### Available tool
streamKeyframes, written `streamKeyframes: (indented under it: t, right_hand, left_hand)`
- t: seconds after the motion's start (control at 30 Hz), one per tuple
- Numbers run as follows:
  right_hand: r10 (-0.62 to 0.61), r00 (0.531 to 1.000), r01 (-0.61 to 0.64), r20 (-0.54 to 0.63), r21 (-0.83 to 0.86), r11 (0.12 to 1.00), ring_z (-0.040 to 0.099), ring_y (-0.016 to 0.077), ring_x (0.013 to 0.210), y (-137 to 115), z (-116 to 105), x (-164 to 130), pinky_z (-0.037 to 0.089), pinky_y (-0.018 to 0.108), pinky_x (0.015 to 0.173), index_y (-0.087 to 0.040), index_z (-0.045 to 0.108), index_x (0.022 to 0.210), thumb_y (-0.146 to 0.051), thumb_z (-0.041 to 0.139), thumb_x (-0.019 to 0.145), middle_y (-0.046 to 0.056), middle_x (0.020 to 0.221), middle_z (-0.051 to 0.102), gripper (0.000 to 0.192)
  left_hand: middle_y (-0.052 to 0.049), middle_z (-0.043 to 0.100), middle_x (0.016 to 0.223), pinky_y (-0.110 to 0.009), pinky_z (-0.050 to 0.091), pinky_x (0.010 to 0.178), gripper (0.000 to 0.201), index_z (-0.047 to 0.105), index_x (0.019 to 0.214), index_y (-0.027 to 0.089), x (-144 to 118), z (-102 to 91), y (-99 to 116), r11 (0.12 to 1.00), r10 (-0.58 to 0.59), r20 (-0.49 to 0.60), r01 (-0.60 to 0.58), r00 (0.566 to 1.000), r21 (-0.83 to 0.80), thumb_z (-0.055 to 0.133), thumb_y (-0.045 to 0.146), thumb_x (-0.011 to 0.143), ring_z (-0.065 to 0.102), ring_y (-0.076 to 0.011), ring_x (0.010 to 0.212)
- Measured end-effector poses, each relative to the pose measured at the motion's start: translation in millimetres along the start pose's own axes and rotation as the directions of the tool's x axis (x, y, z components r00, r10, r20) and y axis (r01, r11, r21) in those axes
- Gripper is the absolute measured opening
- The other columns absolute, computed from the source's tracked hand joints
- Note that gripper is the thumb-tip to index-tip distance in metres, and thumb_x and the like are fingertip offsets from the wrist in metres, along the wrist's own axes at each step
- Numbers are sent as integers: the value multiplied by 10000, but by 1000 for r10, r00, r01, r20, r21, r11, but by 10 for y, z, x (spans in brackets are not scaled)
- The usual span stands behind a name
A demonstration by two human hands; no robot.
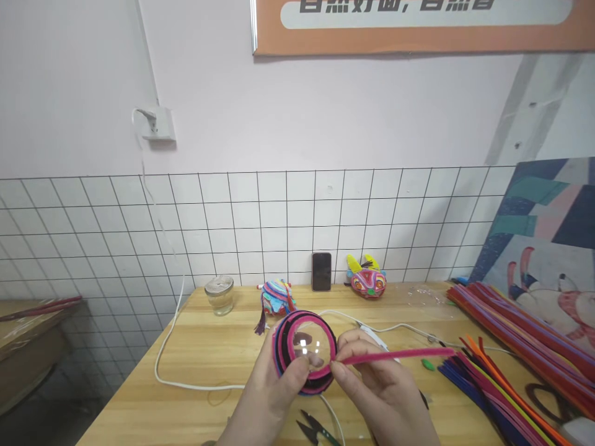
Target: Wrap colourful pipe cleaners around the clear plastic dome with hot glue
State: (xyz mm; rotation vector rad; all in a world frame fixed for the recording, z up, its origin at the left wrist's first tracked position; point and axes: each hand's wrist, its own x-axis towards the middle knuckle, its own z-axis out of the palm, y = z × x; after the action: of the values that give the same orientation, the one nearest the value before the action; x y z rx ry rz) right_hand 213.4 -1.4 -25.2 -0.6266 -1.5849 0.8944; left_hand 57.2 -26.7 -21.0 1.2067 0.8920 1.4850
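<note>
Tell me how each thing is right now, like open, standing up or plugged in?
Round piece: held, strips around it, clear middle showing
Pink strip: pinched, sticking out sideways
Snips: blades apart
Phone: upright, screen dark
Plug: in socket
Glass: upright, contents unclear

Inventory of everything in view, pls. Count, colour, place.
Table: 1, light wood, centre
Round piece: 1, clear, pink and black rings, front centre
Strip: 1, pink, right of round piece
Snips: 1, dark, front
Phone: 1, black, back
Ornaments: 2, multicoloured, either side of phone
Cup: 1, clear, back left
Bundles: 2, multicoloured, right
Socket: 1, white, wall
Cable: at least 1, white, socket to table
Sign: 1, orange and white, top
Board: 1, multicoloured, far right
Other small items: unclear
Left hand: 1, bare, holding round piece
Right hand: 1, bare, pinching strip
</note>
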Motion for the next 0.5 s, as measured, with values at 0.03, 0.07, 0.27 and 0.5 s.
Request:
streamKeyframes:
  t: [0.03, 0.07, 0.27, 0.5]
  right_hand:
    - [5, 1000, -5, 1, 12, 1000, 618, 183, 802, -5, 0, 4, 533, 253, 705, -264, 664, 757, -241, 662, 830, 16, 811, 614, 77]
    - [6, 1000, -6, -2, 19, 1000, 619, 182, 799, -10, 0, 6, 533, 250, 703, -262, 667, 754, -241, 667, 826, 16, 804, 615, 75]
    - [1, 1000, -1, -23, 11, 1000, 628, 179, 785, -16, 11, 9, 535, 236, 699, -248, 672, 740, -241, 679, 809, 15, 788, 627, 70]
    - [13, 1000, -14, -19, -50, 999, 628, 192, 790, -42, 2, 17, 536, 250, 704, -233, 656, 726, -245, 680, 799, 20, 773, 637, 77]
  left_hand:
    - [-69, 714, 998, -353, 478, 875, 433, 595, 1065, 213, -1, -4, 13, 1000, 6, 7, -6, 1000, 10, 670, 502, 752, 625, -240, 923]
    - [-66, 715, 991, -350, 480, 878, 406, 599, 1049, 215, -1, -12, 17, 1000, 9, 20, -10, 1000, 22, 664, 494, 762, 627, -238, 919]
    - [-102, 688, 1139, -404, 378, 1021, 502, 597, 1123, 218, 11, -79, -71, 998, 18, 1, -18, 1000, 54, 607, 575, 770, 584, -291, 1104]
    - [-117, 601, 1312, -439, 195, 1136, 613, 586, 1215, 221, -1, -80, -100, 996, 19, 14, -17, 1000, -86, 470, 657, 799, 389, -314, 1333]
